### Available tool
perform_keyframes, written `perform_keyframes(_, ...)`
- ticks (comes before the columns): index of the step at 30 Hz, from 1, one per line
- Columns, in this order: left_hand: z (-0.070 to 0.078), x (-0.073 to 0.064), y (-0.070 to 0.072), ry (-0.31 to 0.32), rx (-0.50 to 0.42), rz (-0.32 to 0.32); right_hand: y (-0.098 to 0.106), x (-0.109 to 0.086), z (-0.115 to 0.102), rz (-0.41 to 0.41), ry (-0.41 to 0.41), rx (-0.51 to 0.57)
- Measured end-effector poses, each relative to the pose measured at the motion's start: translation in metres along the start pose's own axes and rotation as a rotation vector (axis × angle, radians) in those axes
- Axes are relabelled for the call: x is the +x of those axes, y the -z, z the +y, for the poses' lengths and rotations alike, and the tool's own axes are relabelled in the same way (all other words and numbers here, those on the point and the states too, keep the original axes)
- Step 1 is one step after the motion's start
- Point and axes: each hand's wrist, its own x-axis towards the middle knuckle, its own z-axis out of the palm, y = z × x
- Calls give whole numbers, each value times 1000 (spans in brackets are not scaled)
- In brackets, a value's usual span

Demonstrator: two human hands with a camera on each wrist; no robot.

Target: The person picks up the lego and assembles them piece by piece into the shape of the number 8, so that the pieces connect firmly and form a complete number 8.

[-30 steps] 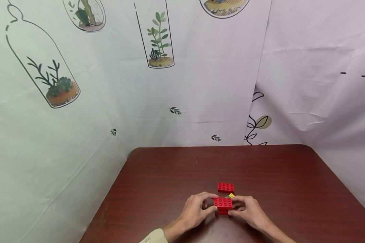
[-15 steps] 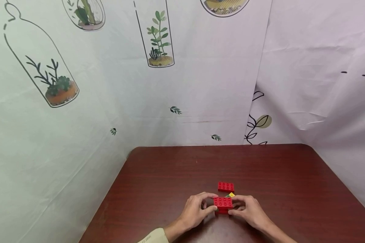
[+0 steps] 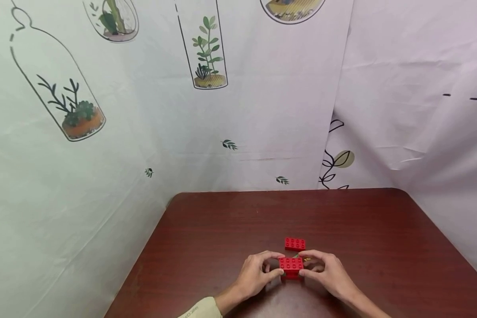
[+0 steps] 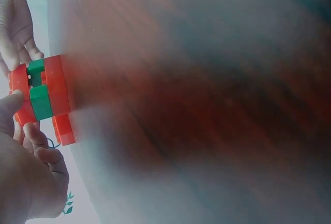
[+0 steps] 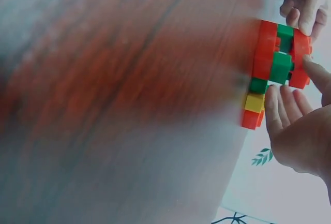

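Note:
A stack of toy building bricks stands near the table's front. Its top is a red eight-stud brick [image 3: 291, 263]; two green bricks [image 4: 41, 102] lie under that with a gap between them, and a lower red brick [image 5: 265, 50] forms the base. My left hand [image 3: 254, 274] pinches the stack's left end, thumb in front and index finger behind. At the opposite end my right hand [image 3: 327, 271] holds it the same way, its thumb on the upper red brick in the right wrist view. The right hand's other fingers extend behind the stack.
Behind the stack a loose red brick [image 3: 295, 244] lies on the dark wood table [image 3: 222, 221]. A yellow brick [image 5: 254, 102] and another green brick [image 5: 258, 85] sit close by, mostly hidden by the right hand in the head view. Printed cloth [image 3: 262, 110] hangs beyond the table.
My right hand has shifted slightly, its thumb rising along the stack and its index finger now covering most of the yellow brick. The left hand and the stack stay in place.

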Motion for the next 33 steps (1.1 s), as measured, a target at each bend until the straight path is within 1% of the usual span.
perform_keyframes(3,-1,-1,1,11,-9,-8,0,1,0,-4,35,23)
perform_keyframes(6,-1,-1,1,24,-19,-17,0,2,1,-1,80,19)
perform_keyframes(10,-2,-1,1,36,-23,-19,-2,1,3,15,115,6)
perform_keyframes(12,-3,-1,0,34,-22,-17,-2,1,2,15,115,6)
perform_keyframes(24,-3,-2,-1,6,3,-20,0,1,1,-13,55,5)
perform_keyframes(31,-4,3,-1,-3,2,-6,1,5,2,-16,101,-11)
perform_keyframes(33,-5,4,0,-5,6,-1,1,7,2,-16,98,-13)
